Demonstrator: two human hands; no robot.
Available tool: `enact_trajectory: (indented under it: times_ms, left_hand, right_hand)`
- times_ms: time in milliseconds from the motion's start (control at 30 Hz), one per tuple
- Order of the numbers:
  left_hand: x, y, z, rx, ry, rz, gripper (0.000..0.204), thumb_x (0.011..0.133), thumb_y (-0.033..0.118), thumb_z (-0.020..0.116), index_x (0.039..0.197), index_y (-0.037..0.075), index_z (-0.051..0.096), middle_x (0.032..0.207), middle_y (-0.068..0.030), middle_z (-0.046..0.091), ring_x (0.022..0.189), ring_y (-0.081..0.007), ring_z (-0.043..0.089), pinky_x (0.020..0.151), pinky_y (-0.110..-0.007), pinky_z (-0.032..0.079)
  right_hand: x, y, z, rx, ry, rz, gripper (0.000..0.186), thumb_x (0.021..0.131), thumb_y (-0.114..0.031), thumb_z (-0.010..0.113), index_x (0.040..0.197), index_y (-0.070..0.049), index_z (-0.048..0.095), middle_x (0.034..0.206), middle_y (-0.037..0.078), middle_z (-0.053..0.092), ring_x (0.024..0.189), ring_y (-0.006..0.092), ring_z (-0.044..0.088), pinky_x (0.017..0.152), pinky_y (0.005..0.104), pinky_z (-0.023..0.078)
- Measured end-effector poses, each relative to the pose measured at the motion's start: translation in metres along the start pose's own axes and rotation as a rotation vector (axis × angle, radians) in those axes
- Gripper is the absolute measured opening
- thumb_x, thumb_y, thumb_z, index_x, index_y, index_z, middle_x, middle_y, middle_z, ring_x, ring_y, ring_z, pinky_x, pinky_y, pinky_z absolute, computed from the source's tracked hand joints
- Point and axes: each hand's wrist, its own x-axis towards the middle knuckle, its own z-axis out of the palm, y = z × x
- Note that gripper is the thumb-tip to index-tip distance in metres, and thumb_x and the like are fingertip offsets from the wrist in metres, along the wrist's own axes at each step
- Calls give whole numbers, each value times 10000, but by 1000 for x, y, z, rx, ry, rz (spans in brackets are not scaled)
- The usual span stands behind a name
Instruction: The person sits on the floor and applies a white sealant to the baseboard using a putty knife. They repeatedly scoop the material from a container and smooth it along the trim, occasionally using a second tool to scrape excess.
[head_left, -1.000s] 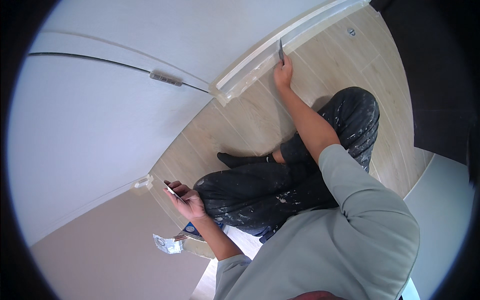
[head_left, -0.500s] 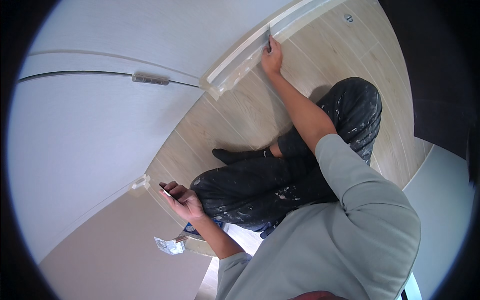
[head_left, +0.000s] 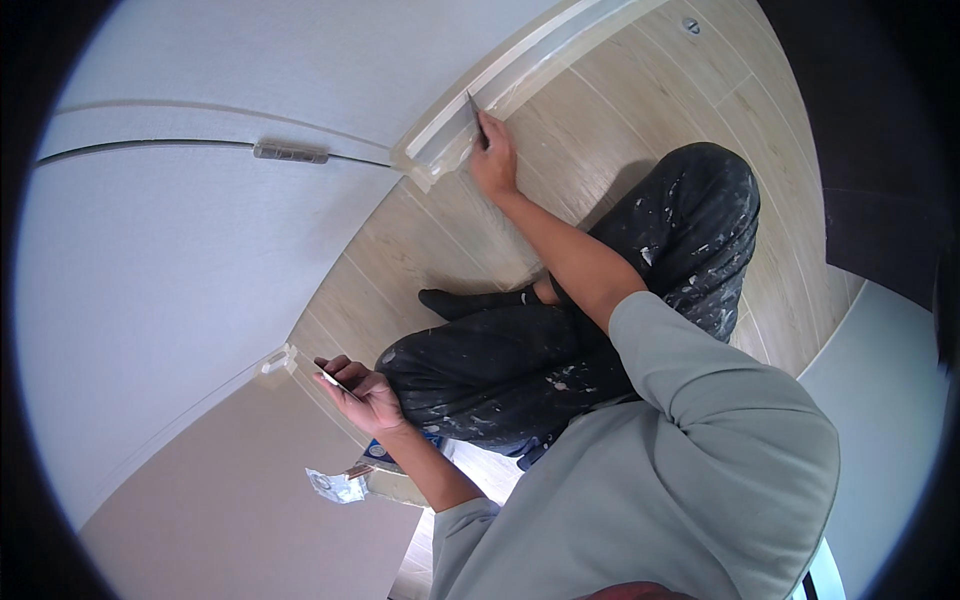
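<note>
At upper centre the right hand point(head_left: 496, 165) has its grip wrapped around a dark scraper point(head_left: 475, 110) at the tape-edged strip point(head_left: 445, 138) (greyish along its face; how much remains unworked is unclear), while at lower left the left hand point(head_left: 372, 400) pinches a thin flat blade point(head_left: 338, 384).

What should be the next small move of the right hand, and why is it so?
Probably the right hand should slide its thin blade a little toward the taped corner: the blade lies over the grey strip, and a short stretch of that strip lies between blade and corner.
</note>
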Motion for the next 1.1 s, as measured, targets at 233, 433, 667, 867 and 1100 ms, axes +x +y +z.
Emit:
enact_trajectory:
  times_ms: [233, 433, 667, 867, 1100]
  left_hand:
    - [-1, -1, 2, 8, 13, 10, 308, 1025, 233, 484, 1272, 64, 556, 1046, -52, 587, 909, -139, 636, 609, -264, 536]
    - [-1, 1, -1, 15, 44, 30, 339, 1029, 273, 476, 1269, 48, 557, 1030, -50, 583, 879, -139, 633, 573, -242, 516]
    - [1, 0, -2, 46, 29, 42, 339, 1030, 266, 473, 1276, 48, 561, 1045, -58, 579, 865, -134, 618, 574, -230, 518]
    - [0, 1, -3, 5, 73, 53, 381, 1030, 334, 465, 1265, 47, 553, 978, -45, 570, 835, -141, 609, 514, -222, 464]
    - [0, 0, -2, 28, 94, 60, 392, 1027, 347, 472, 1252, 39, 560, 954, -50, 559, 826, -141, 603, 501, -214, 432]
  right_hand:
    - [69, 24, -40, -99, 226, 155, 380, 883, 23, 471, 1248, 57, 571, 1228, 247, 571, 1151, 401, 531, 1009, 435, 405]
    - [102, 43, -39, -139, 249, 16, 406, 847, 20, 519, 1246, 29, 589, 1185, 247, 613, 1119, 382, 586, 972, 400, 452]
    - [80, 43, -26, -184, 142, -69, 449, 811, 1, 606, 1258, 38, 580, 1195, 238, 615, 1124, 361, 587, 985, 393, 444]
    - [19, 22, 4, -194, 73, -104, 490, 776, 10, 633, 1263, 23, 582, 1182, 215, 618, 1102, 352, 571, 989, 393, 432]
    - [-47, -10, 52, -120, 32, -27, 636, 690, 34, 688, 1307, 26, 534, 1237, 208, 574, 1162, 383, 516, 1025, 451, 374]
